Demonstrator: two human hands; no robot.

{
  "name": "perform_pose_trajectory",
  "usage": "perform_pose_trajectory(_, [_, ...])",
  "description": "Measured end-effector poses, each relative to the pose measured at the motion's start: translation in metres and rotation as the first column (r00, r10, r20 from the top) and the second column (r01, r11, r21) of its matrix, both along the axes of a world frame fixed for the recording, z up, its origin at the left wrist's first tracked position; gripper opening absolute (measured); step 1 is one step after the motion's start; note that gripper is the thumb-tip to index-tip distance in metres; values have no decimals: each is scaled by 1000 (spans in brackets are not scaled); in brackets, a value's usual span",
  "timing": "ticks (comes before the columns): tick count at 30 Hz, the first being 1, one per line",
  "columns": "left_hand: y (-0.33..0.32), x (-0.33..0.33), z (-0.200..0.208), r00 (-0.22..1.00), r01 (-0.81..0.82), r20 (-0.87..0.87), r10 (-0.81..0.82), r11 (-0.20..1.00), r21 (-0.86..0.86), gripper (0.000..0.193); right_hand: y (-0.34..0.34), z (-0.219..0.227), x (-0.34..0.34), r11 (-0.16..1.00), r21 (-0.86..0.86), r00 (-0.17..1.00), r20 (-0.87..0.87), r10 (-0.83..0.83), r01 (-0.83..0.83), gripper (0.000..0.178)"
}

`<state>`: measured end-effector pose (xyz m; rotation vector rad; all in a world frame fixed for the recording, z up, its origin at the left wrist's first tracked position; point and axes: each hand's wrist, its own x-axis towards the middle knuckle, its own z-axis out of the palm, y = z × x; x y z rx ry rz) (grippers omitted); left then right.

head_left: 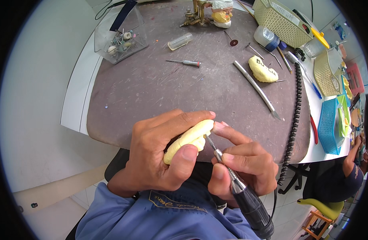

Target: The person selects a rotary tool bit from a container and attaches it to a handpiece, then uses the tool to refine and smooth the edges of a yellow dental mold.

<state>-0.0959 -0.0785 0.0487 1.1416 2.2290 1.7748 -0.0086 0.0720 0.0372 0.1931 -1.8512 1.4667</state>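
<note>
My left hand (152, 148) is closed around a pale yellow dental plaster cast (190, 138), thumb on the near side and fingers over the far side. My right hand (254, 166) grips a rotary handpiece (250, 206) like a pen, its body black and its collar silver. The thin bur at its front meets the cast's right end; whether it touches cannot be told. My right index finger reaches up beside the cast's tip. Both hands are over the near edge of the brown work mat (136, 88). A second yellow cast (262, 70) with dark writing lies farther right.
A silver knife (254, 86) and a small screwdriver (190, 63) lie beyond my hands. A clear bur box (120, 48) stands far left, a brass articulator (198, 16) at the back. A coiled black cord (296, 116) and a blue basket (330, 126) are right; a person (342, 176) sits beyond.
</note>
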Motion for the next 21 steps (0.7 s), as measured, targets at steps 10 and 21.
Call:
perform_pose_trajectory(10, [1, 1, -3, 1000, -12, 11, 11, 999, 30, 41, -1, 0, -1, 1000, 4, 1000, 3, -11, 11, 22])
perform_pose_trajectory(21, [2, 1, -5, 1000, -13, 24, 11, 998, 58, 42, 0, 0, 0, 1000, 9, 1000, -8, 12, -12, 23])
